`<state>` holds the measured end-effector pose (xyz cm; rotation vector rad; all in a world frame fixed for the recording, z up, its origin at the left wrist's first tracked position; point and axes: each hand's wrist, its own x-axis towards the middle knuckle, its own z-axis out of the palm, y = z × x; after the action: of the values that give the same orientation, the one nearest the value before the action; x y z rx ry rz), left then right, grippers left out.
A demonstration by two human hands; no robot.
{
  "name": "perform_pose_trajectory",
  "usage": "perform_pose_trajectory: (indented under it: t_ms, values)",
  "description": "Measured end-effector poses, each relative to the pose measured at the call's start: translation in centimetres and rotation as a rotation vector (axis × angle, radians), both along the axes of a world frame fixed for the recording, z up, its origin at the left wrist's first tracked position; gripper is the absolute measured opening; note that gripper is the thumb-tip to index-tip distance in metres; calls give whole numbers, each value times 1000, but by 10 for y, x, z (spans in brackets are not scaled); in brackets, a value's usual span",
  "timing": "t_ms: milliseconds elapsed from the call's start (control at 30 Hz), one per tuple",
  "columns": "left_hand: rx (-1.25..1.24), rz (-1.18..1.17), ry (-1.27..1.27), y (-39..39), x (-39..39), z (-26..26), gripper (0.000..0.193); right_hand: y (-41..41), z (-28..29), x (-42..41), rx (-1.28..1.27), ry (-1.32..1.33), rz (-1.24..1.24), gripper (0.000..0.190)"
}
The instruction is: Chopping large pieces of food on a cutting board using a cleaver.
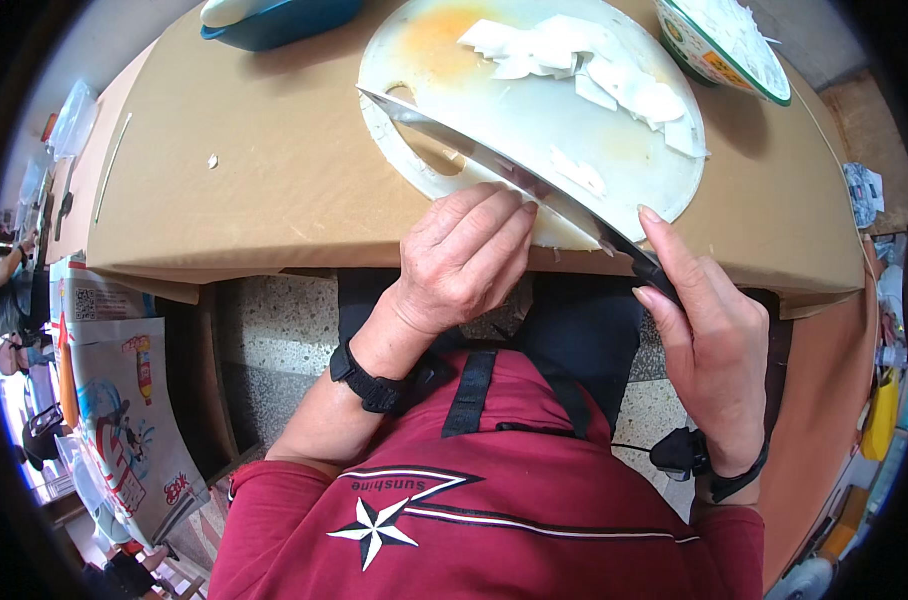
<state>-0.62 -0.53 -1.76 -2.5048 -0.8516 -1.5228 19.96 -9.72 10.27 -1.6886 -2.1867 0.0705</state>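
My right hand [701, 330] grips the dark handle of a wide kitchen knife [491, 161], its blade slanting across a round white cutting board [499, 112]. My left hand [469, 251] is at the board's near edge beside the blade, fingers curled down; whether they hold a piece is hidden. A few thin white slivers [577, 171] lie on the board beyond the blade. Thin white vegetable slices [566, 52] form a curved pile on the board's far right part. Behind the board at the right, a patterned bowl [713, 64] holds white shreds [731, 30].
A blue container [281, 24] with a white item in it stands at the far left of the brown-covered table [274, 195]. A small white scrap [213, 160] lies on the cover. A printed bag [127, 397] hangs at the left; a person's forearm [7, 266] shows at the far left rim.
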Motion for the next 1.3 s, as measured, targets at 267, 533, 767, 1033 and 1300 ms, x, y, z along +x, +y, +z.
perform_pose_trajectory:
  t_ms: [267,533,767,1033,1300]
  values:
    - [52,12,3,1,-2,-3,28,-3,2,-7,-1,-78,-21,67]
    - [38,15,13,0,-3,-2,30,-2,6,-13,-54,-103,-19,57]
    - [48,3,-2,1,-3,-2,29,17,1,-26,10,-90,40,56]
    - [0,-18,-12,0,-1,0,29,30,-9,-11,97,-27,49,54]
    - [14,-14,-4,0,-1,-2,28,15,1,-2,57,57,34,58]
